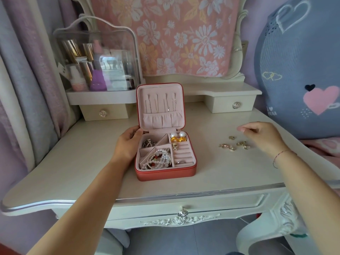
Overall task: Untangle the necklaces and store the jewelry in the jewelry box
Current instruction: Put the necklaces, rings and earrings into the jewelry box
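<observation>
Touching box (165,172) side with left hand (127,144); fingertips hidden, grip unclear. Hovering right hand (261,135) over trinkets (242,143), fingertips pinched; on what, cannot tell.

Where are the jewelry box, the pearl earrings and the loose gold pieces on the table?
jewelry box (165,174), head view, on its red front wall.
pearl earrings (182,134), head view, on the right-hand pearl.
loose gold pieces (232,148), head view, on one piece low in the cluster.

On your dressing table's (73,172) back left corner stands a clear-lidded cosmetics organizer (97,57). A pink floral cloth (174,37) hangs along the back edge, and a blue heart-patterned cushion (298,70) sits past the right edge.
</observation>
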Tool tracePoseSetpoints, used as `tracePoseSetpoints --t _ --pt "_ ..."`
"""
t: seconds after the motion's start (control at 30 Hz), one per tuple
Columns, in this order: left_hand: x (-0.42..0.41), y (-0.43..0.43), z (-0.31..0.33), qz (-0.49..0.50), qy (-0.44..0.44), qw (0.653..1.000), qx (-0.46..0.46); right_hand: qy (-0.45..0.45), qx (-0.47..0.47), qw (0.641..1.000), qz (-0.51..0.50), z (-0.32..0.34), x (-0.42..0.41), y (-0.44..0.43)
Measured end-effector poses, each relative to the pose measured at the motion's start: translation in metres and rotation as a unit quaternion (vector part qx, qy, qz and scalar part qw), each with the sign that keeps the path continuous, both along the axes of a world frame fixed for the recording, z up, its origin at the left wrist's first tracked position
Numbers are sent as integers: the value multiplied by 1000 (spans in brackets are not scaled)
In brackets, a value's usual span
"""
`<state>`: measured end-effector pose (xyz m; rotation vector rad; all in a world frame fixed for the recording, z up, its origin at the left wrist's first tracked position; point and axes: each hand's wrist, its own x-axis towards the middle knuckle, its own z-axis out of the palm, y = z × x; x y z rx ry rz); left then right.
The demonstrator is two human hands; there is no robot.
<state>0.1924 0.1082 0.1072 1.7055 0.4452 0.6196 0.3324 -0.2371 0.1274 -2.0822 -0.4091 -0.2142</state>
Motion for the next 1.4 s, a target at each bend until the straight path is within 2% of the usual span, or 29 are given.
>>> tracePoseSetpoints --t 0.5,0.7,0.9,1.07,1.23,1.4 --pt "-1 -2 2 3 -4 1000 5 33 -171 985 8 -4 14 18" --pt "-1 -1 1 -2 -2 1000 3 81 -156 984 28 6 18 18" --pt "-1 -2 2 0 -1 1000 7 87 -153 984 31 8 18 18" --pt "-2 -2 2 1 -4 1000 12 23 -133 990 44 21 10 27" --pt "-2 -3 3 3 -5 1000 6 -12 -77 985 153 37 -40 65" --pt "-2 -5 4 0 -5 1000 2 -56 -89 968 229 28 -85 105"
